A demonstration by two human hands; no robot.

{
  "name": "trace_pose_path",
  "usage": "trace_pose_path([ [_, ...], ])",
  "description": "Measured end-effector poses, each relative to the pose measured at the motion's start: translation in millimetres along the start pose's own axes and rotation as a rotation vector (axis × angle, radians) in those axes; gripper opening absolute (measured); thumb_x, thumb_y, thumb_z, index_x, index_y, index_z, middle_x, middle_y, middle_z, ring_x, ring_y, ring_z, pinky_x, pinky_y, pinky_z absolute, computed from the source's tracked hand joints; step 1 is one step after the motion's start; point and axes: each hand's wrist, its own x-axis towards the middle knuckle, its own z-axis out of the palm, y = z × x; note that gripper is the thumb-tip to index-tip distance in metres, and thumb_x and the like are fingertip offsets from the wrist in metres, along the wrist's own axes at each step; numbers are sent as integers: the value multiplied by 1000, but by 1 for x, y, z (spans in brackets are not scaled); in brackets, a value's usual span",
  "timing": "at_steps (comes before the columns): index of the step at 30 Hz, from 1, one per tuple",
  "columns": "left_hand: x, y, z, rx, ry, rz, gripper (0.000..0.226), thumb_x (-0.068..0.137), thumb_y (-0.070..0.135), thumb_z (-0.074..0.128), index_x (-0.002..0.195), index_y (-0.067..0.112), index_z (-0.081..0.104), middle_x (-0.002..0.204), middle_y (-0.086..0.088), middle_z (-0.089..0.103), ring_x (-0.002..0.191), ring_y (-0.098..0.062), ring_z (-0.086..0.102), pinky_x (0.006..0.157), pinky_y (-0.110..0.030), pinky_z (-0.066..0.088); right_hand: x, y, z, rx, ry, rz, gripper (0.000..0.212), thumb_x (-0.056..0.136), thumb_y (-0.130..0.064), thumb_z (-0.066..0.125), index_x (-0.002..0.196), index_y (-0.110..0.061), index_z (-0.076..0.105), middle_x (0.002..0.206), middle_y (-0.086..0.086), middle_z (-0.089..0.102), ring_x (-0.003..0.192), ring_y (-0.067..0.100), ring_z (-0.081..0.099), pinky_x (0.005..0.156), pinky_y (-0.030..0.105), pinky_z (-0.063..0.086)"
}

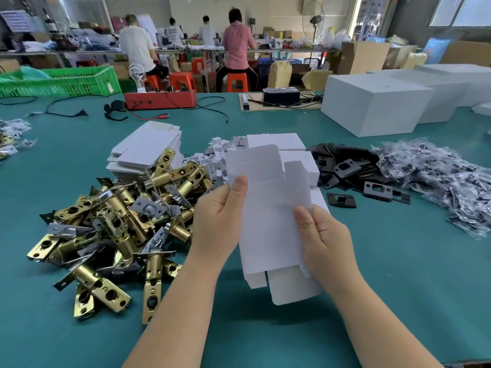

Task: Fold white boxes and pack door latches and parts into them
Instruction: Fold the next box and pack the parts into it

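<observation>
Thumbs of my left hand (221, 216) and right hand (322, 235) pinch a flat, smooth white cardboard box blank (268, 208); brass-coloured metal latches (111, 229) heap left.

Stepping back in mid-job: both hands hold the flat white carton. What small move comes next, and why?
Probably squeeze the flat white cardboard carton blank open into a tube: the left hand and right hand pinch its opposite edges, it is still flat, and its end flaps are unfolded.
</observation>
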Motion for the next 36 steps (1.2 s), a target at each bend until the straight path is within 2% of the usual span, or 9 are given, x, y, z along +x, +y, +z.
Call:
trace_pose_path([
  [3, 1, -3, 1, 46, 29, 31, 57, 89, 55, 49, 47, 19, 35, 46, 2, 29, 49, -13, 30, 49, -26, 24, -1, 2, 2, 32, 25, -16, 37, 88, -45, 40, 61, -21, 35, 51, -8, 41, 48, 7, 35, 45, 18, 27],
  [6, 0, -6, 1, 1, 75, 19, 65, 87, 60, 51, 56, 4, 39, 55, -18, 36, 55, -21, 36, 53, -29, 29, -5, 1, 2, 26, 59, -65, 8, 86, -51, 48, 89, -44, 50, 60, -4, 55, 52, 8, 46, 49, 17, 35],
  [11, 1, -8, 1, -155, 109, -82, 72, 84, 68, 53, 72, -3, 49, 73, -7, 54, 69, -22, 47, 66, -37, 38, -9, 2, 2, -71, -34, -134, 66, 66, -66, 58, 127, -56, 33, 92, -27, 59, 81, -3, 57, 67, 6, 42],
  [14, 3, -10, 1, -249, 75, -111, 46, 88, 59, 46, 79, 20, 70, 89, 0, 73, 80, -20, 68, 67, -30, 53, -10, 4, 4, -94, -174, -141, 87, 67, -68, 57, 143, -46, 21, 117, -33, 55, 104, -4, 55, 81, 8, 43],
  [16, 3, -10, 2, -263, 17, -100, 38, 92, 54, 40, 91, 36, 73, 95, 6, 75, 87, -11, 72, 63, -21, 55, -9, 5, 3, -59, -211, -174, 79, 72, -65, 54, 142, -51, 19, 103, -25, 62, 93, 2, 59, 74, 14, 47],
  [21, -1, -6, 7, -192, -31, 67, 32, 102, 36, 35, 125, 27, 55, 103, 17, 70, 94, -1, 66, 69, -14, 52, -9, 6, -3, 231, -235, -221, 63, 82, -45, 53, 140, -45, 30, 73, -9, 66, 57, 9, 53, 55, 20, 41],
  [28, -7, -4, 7, -118, -180, 48, 30, 99, 37, 40, 113, 30, 66, 102, 5, 73, 95, -15, 69, 71, -24, 55, -4, 4, -5, 522, -219, -152, 68, 78, -38, 61, 134, -63, 32, 99, -4, 71, 90, 16, 69, 75, 31, 55],
  [32, -9, 2, 8, -107, -199, 45, 56, 91, 52, 45, 97, -1, 63, 84, -38, 56, 76, -51, 55, 69, -65, 47, -1, 2, -6, 568, -201, -89, 48, 77, -39, 61, 120, -58, 53, 98, -2, 72, 89, 19, 69, 72, 34, 56],
  [36, -11, 6, 10, -59, -229, 92, 72, 89, 54, 41, 89, -17, 51, 71, -34, 45, 62, -45, 44, 55, -55, 37, -1, 0, -7, 559, -177, -66, 28, 77, -41, 59, 103, -50, 61, 88, -1, 72, 77, 20, 66, 69, 42, 56],
])
